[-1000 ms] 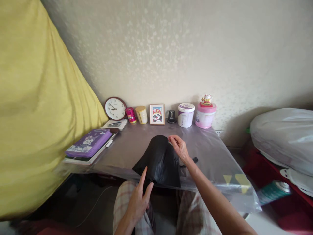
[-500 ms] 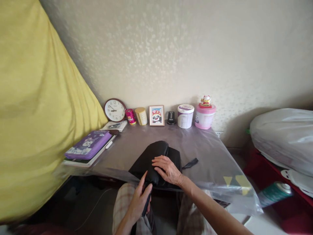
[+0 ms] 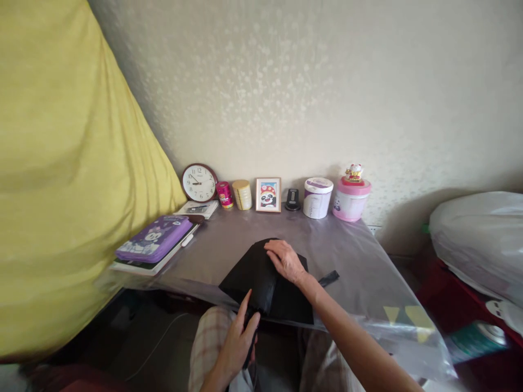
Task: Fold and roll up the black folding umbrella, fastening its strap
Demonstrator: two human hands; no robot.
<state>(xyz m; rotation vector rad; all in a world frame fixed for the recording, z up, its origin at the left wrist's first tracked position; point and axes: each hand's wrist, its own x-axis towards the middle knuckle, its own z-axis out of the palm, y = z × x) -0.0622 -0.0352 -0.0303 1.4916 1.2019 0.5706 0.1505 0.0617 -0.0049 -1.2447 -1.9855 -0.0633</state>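
Your left hand grips the slim handle of the black cloth umbrella; your right hand rests open on top.

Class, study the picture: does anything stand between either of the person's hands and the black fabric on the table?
Nothing visible does. The right hand rests directly on the black fabric, and the left hand holds the dark handle at the fabric's near edge.
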